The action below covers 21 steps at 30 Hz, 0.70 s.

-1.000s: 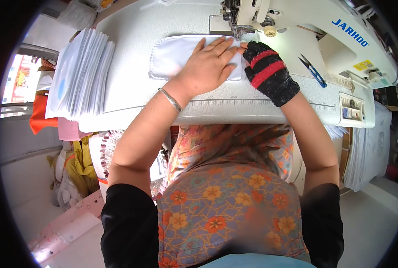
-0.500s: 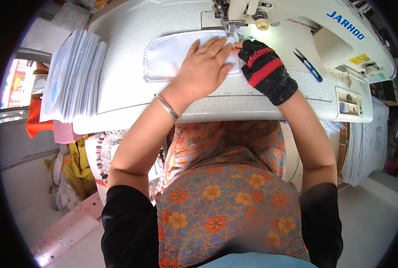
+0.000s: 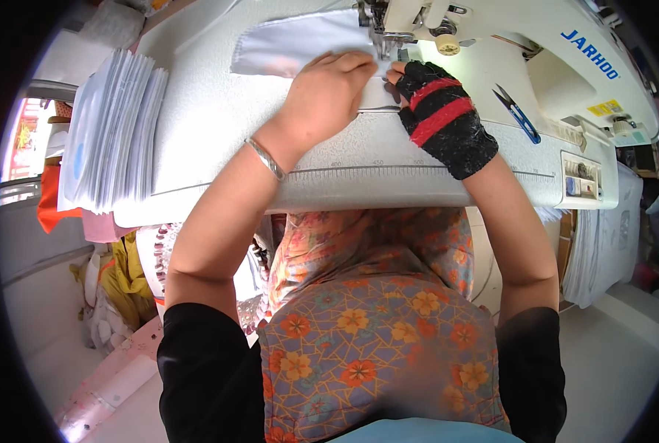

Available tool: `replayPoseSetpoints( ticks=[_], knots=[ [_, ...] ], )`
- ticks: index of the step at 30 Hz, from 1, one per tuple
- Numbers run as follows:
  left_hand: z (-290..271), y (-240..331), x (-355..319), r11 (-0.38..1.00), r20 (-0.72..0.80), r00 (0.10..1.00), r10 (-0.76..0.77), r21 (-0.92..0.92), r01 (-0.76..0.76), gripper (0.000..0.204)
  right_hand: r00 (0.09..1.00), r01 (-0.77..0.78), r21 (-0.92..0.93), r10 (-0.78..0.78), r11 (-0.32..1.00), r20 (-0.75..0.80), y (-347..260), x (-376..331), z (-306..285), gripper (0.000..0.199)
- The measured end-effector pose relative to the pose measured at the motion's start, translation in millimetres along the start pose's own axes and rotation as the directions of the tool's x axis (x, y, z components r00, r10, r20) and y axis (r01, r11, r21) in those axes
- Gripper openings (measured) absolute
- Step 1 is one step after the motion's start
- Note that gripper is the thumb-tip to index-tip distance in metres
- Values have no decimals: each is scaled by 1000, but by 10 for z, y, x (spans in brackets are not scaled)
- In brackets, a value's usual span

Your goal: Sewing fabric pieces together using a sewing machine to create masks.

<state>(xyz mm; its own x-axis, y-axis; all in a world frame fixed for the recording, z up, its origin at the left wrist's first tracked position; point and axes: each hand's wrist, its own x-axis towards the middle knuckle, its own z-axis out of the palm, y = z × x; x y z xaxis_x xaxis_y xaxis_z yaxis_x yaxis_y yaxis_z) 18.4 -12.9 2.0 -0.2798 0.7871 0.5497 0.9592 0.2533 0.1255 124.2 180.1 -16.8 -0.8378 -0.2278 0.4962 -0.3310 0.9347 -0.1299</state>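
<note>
The left hand [image 3: 326, 92] lies flat, fingers together, pressing the white cloth [image 3: 292, 44] onto the table [image 3: 211, 125] just left of the needle [image 3: 380, 37], likely to keep it taut and straight. The gloved right hand [image 3: 440, 111] rests right of the needle, fingertips on the cloth's edge, gripping nothing. Stacked white pieces [image 3: 111, 140] sit far left of the needle; snips [image 3: 518, 114] lie to its right.

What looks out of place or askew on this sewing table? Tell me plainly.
Nothing stands out. The white fabric piece lies flat under the left hand and gloved right hand at the sewing machine; the stack of white pieces is tidy, and the blue snips rest on the machine bed.
</note>
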Motion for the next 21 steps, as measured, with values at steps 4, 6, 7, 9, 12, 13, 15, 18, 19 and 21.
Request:
replayPoseSetpoints(
  ticks=[4,6,7,9,12,13,15,18,19,21],
  knots=[
    [49,-165,73,1000,18,1000,8,-1,-8,29,998,8,16,-6,1000,-66,-10,14,1,31],
    [71,-237,107,1000,23,1000,13,-12,-13,29,996,5,4,-5,1000,-89,-24,18,-29,27],
    [83,-274,136,1000,22,1000,17,-13,-16,29,996,4,5,-4,1000,-94,-26,27,-49,25],
    [77,-314,135,1000,18,1000,3,7,-3,31,997,-6,53,10,999,-78,-28,37,-108,22],
    [41,-319,78,991,37,995,-90,100,86,38,998,-21,92,26,996,-57,-23,75,-171,22],
    [7,-327,38,978,19,990,-141,157,136,39,998,-3,88,9,996,-64,-22,84,-184,22],
    [-55,-345,-22,935,7,971,-237,273,227,43,997,-19,91,26,996,-69,-33,81,-195,22],
    [-138,-410,-53,890,58,957,-284,386,241,47,997,-21,90,28,996,-79,-32,68,-177,21],
    [-149,-419,-50,887,59,951,-304,382,260,48,996,-22,87,30,996,-82,-26,61,-168,20],
    [-157,-433,-34,872,85,929,-361,384,304,50,997,-24,91,31,996,-75,-6,52,-152,20]
  ],
)
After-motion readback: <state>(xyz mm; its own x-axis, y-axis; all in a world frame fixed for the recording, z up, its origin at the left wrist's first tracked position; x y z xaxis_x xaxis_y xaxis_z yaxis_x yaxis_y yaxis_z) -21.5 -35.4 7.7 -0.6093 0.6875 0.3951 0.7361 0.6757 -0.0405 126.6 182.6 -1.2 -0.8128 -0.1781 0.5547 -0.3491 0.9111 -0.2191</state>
